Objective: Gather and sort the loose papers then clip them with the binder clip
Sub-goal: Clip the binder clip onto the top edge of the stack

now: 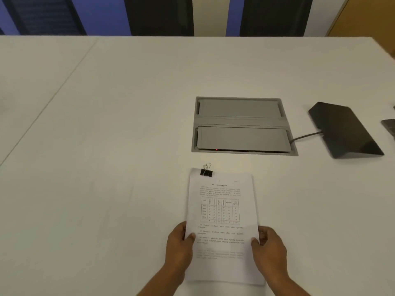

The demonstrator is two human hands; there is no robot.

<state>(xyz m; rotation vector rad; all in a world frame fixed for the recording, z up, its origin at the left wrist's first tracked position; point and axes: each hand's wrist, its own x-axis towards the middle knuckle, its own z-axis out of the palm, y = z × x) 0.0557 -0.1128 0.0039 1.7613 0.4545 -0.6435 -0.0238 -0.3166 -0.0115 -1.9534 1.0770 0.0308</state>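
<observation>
One white table [106, 124], the largest item, with a seam line running diagonally across its left part. One grey cable box [243, 126] set flush into the tabletop, with two flap lids and one small red light at its near edge. One dark wedge-shaped device [346, 130] to the right of the box, with one cable [304, 136] running from it to the box; no brand shows on it. One more dark object, cut off at the right edge, kind not discernible.

One stack of papers [222, 210], lying just on my side of the cable box, its sheets squared together; I cannot count them. The top sheet carries a short centred heading, one paragraph, one ruled table and several lines below; the print is too blurred to read.

My left hand [179, 246] grips the stack's left edge, thumb on top. My right hand [270, 248] grips the right edge likewise.

One black binder clip [206, 172] is clamped on the stack's far left corner, its wire handles standing up.
</observation>
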